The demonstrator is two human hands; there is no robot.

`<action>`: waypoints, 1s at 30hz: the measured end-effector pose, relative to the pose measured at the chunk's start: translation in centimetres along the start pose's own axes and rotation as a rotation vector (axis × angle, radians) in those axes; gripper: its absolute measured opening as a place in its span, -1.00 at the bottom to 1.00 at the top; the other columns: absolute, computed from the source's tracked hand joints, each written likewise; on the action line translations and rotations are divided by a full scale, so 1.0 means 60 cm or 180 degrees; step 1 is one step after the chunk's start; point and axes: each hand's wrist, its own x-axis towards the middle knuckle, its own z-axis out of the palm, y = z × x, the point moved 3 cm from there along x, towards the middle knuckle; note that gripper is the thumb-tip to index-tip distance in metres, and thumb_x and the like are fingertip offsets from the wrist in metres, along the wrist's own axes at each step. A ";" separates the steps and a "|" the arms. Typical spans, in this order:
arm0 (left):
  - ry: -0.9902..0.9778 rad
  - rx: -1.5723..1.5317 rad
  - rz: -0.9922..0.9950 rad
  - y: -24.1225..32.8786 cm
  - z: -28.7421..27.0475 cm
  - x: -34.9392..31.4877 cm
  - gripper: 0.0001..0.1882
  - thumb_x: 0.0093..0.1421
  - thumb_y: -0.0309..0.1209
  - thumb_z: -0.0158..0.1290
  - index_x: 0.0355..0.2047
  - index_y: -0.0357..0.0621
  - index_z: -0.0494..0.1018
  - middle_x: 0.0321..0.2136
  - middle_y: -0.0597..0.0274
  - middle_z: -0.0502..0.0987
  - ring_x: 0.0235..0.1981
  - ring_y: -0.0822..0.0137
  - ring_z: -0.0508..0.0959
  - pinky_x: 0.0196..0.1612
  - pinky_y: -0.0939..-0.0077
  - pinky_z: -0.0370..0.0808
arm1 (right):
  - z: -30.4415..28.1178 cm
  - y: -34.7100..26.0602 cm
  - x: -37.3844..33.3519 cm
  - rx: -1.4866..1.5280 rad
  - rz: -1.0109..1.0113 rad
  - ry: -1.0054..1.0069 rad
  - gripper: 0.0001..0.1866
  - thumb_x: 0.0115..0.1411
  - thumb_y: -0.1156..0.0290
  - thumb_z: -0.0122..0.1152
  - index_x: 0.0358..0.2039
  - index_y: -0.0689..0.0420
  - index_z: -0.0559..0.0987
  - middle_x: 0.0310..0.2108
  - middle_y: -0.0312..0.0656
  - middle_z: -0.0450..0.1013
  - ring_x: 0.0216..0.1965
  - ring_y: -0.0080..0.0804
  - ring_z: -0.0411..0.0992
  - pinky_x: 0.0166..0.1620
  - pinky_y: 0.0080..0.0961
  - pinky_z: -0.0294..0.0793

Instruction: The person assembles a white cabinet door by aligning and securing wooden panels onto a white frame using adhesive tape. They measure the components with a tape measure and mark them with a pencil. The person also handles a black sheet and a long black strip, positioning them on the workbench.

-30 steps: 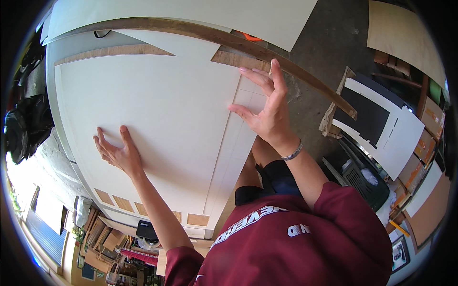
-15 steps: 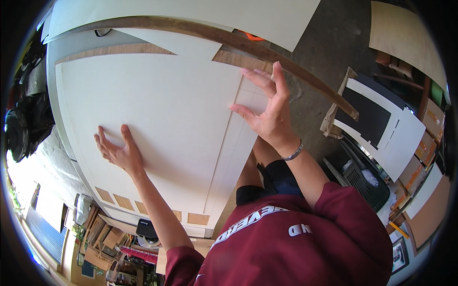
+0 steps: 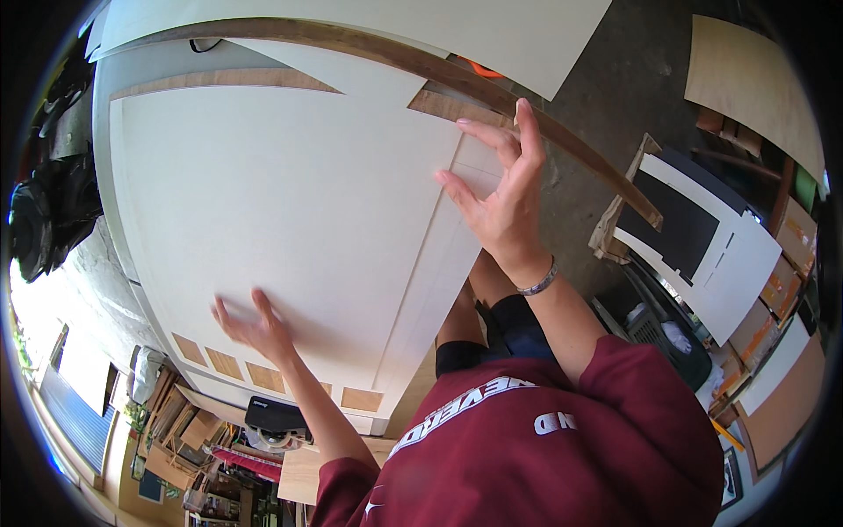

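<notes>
A large white board [image 3: 281, 202] lies flat before me, with small rectangular openings along its near edge that show wood beneath. Over its near left part is my left hand [image 3: 255, 331], fingers spread and slightly blurred; whether it touches the surface I cannot tell. My right hand [image 3: 507, 189] is at the board's right edge, its thumb and fingers apart, with the thumb and a fingertip near a narrow white strip [image 3: 430, 250] along that side. Nothing shows in either hand. Beyond the board runs a long brown wooden strip [image 3: 386, 60], and a piece of bare wood [image 3: 461, 107] shows near my right fingertips.
Another white sheet [image 3: 492, 35] lies at the far side. To the right are a cut white panel [image 3: 738, 272] with black material, a dark plastic crate [image 3: 667, 338] and cardboard boxes [image 3: 795, 230]. A plywood sheet [image 3: 751, 83] is at far right. Black bags [image 3: 48, 211] sit at left.
My left hand has slid nearer to me and a little right across the white board. My right hand stays at the board's right edge. The view has shifted slightly.
</notes>
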 end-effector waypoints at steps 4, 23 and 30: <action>-0.0081 -0.0014 -0.1003 -0.106 -0.035 -0.118 -0.04 0.23 0.18 0.13 0.35 -0.34 0.11 0.33 -0.18 0.14 0.39 -0.08 0.12 0.41 0.02 0.11 | 0.001 0.005 0.003 0.0071 0.0106 -0.0047 0.16 -0.04 0.47 0.55 0.40 0.31 -0.08 -0.01 -0.09 0.54 0.05 -0.04 0.40 0.21 -0.16 0.23; 0.0085 -0.0661 -0.0841 -0.115 -0.040 -0.199 -0.12 0.31 0.02 0.12 0.40 -0.29 0.03 0.39 -0.08 0.06 0.42 0.02 0.07 0.45 0.11 0.05 | -0.008 0.004 0.023 0.0272 0.0103 -0.0189 0.21 -0.14 0.57 0.57 0.40 0.30 -0.09 -0.08 -0.13 0.53 0.04 -0.08 0.41 0.22 -0.16 0.23; 0.0123 -0.0688 -0.0838 -0.116 -0.036 -0.199 -0.12 0.31 0.02 0.12 0.40 -0.27 0.03 0.41 -0.08 0.03 0.43 0.02 0.05 0.46 0.12 0.02 | -0.010 0.007 0.021 0.0293 0.0189 -0.0295 0.20 -0.13 0.54 0.58 0.41 0.26 -0.06 -0.07 -0.15 0.54 0.08 -0.11 0.39 0.26 -0.18 0.17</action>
